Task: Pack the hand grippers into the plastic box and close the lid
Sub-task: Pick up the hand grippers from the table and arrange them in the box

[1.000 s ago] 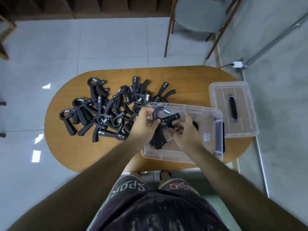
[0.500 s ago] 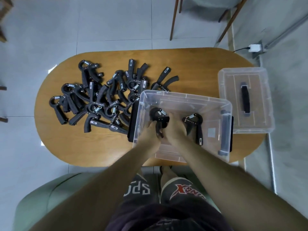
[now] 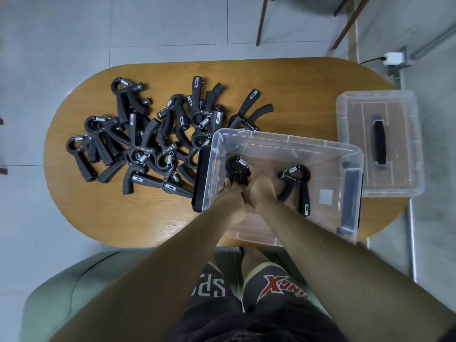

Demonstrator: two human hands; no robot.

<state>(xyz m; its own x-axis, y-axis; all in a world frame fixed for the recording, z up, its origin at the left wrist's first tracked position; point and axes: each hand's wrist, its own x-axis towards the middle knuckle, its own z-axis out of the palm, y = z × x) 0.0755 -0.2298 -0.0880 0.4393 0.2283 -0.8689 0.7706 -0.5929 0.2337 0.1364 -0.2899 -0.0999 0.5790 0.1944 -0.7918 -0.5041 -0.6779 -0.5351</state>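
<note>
A clear plastic box [image 3: 350, 154] stands on the wooden table [image 3: 296, 80] in front of me. Both my hands reach down inside it. My left hand [image 3: 233, 193] and my right hand [image 3: 261, 191] together hold a black hand gripper [image 3: 236, 166] near the box's left wall. Its spring end points away from me. A second hand gripper [image 3: 297, 180] lies on the box floor to the right. A pile of several black hand grippers [image 3: 148, 141] lies on the table left of the box. The clear lid [image 3: 355, 144] with a black handle lies to the right.
Black latches sit on the box's left end [image 3: 198, 178] and right end [image 3: 350, 196]. Chair legs [image 3: 261, 21] stand beyond the table. A white plug [image 3: 394, 58] sits at the wall on the far right. A green seat [image 3: 64, 287] is under me.
The gripper I held above the box a second ago has gone down into the box with both hands. The camera has moved closer and looks more steeply down.
</note>
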